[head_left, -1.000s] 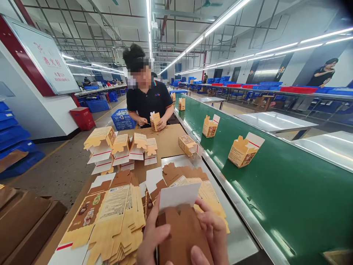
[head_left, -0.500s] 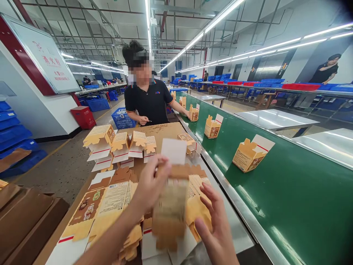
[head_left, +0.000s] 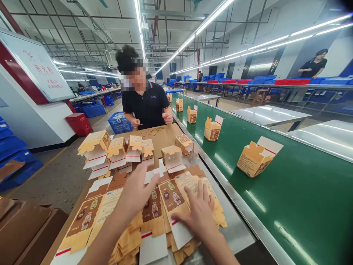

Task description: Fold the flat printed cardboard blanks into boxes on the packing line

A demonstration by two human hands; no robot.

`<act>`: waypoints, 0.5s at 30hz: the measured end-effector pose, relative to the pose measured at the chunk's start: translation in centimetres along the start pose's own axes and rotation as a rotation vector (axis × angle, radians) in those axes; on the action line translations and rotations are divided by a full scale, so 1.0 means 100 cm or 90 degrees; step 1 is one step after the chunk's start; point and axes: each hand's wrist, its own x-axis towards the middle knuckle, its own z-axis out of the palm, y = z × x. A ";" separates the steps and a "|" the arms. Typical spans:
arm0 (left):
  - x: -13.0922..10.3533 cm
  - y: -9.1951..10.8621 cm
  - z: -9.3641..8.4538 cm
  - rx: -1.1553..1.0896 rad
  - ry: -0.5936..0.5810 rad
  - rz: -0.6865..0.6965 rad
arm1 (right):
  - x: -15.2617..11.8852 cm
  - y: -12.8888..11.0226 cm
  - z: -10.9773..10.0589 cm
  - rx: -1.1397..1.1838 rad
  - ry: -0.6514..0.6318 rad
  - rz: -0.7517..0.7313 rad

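My left hand [head_left: 139,189] is over the flat carton blanks, fingers spread and nothing held. My right hand [head_left: 199,209], fingers apart, rests on or just above a brown and cream flat blank [head_left: 173,195] at the top of the right pile. Another pile of flat blanks [head_left: 84,217] lies to the left. Beyond my hands an opened-up carton [head_left: 172,158] stands on the table, its white flap toward me. Several folded cartons [head_left: 95,143] are stacked at the back left, and one more carton [head_left: 185,142] lies by the belt.
A green conveyor belt [head_left: 289,195] with several folded cartons [head_left: 255,160] runs along the right. Across the table [head_left: 165,133] stands a person in a black shirt [head_left: 147,105]. Brown cardboard boxes [head_left: 30,235] are at the lower left; a blue basket [head_left: 120,122] is behind.
The carton between my hands has left them, and one now stands beyond the blanks. My right hand moved onto the right pile. The person's hand drew back from the belt.
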 end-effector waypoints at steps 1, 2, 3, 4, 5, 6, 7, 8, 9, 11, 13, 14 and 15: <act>-0.018 -0.002 0.001 0.003 -0.017 -0.018 | 0.007 0.003 -0.005 0.032 0.000 0.019; -0.036 -0.004 0.006 0.000 -0.032 -0.037 | 0.013 0.006 -0.009 0.057 0.005 0.033; -0.051 -0.007 0.013 -0.012 -0.042 -0.059 | 0.020 0.010 -0.013 0.077 0.015 0.043; -0.065 -0.009 0.022 -0.035 -0.050 -0.087 | 0.025 0.013 -0.016 0.099 0.023 0.046; -0.077 -0.011 0.032 -0.067 -0.061 -0.117 | 0.028 0.017 -0.020 0.135 0.021 0.044; -0.086 -0.011 0.042 -0.103 -0.074 -0.147 | 0.030 0.020 -0.022 0.181 0.007 0.034; -0.092 -0.011 0.051 -0.141 -0.090 -0.174 | 0.031 0.022 -0.025 0.236 -0.019 0.017; -0.095 -0.009 0.058 -0.183 -0.099 -0.195 | 0.029 0.024 -0.027 0.295 -0.057 -0.004; -0.095 -0.007 0.063 -0.220 -0.096 -0.206 | 0.025 0.026 -0.029 0.353 -0.098 -0.023; -0.089 -0.001 0.066 -0.297 -0.042 -0.223 | 0.013 0.028 -0.033 0.445 -0.169 -0.051; -0.079 0.004 0.065 -0.353 0.033 -0.237 | -0.002 0.029 -0.037 0.535 -0.215 -0.058; -0.075 0.006 0.064 -0.368 0.064 -0.242 | -0.010 0.029 -0.039 0.596 -0.226 -0.051; -0.073 0.008 0.063 -0.387 0.085 -0.246 | -0.017 0.030 -0.041 0.664 -0.228 -0.038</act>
